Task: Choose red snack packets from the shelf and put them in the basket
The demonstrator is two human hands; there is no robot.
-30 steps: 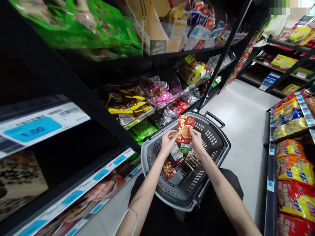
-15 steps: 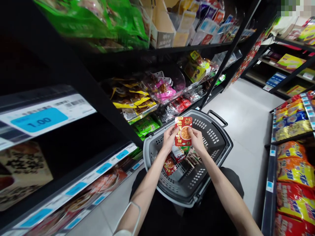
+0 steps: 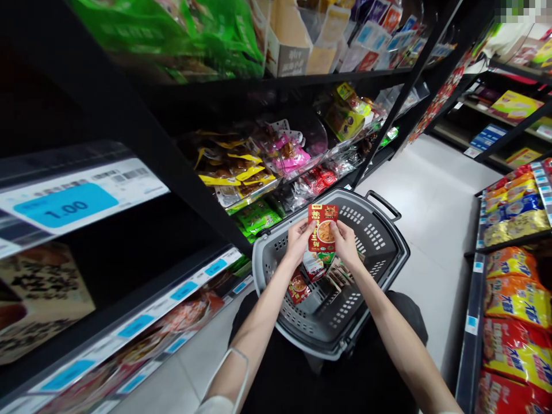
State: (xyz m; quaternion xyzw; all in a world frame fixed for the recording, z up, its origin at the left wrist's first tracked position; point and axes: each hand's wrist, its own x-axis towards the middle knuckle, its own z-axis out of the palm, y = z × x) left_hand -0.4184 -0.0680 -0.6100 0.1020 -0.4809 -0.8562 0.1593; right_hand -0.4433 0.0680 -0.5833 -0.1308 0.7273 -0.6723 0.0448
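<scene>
Holding a red snack packet [image 3: 323,228] upright above a grey plastic basket [image 3: 379,270], the left hand [image 3: 297,241] and the right hand [image 3: 345,242] are each pinching one side edge of the packet, fingers closed on it, with the printed face turned toward the camera. Compared with the earlier pictures, the packet is sitting straighter, its earlier tilt to the right now gone, while both hands are keeping the same grip at nearly the same spot over the basket. Lying in the basket below the hands are several small packets [image 3: 317,270], among them a second red packet [image 3: 297,287] near the left wrist. Standing to the left is a black shelf rack [image 3: 142,144] carrying yellow-labelled packs [image 3: 233,172], pink packs [image 3: 288,158] and green bags [image 3: 207,34], with a blue price tag [image 3: 64,206] on its edge; this rack is appearing shifted slightly, since the camera has moved. Yellow and red bags [image 3: 517,299] are filling the shelf on the right.
</scene>
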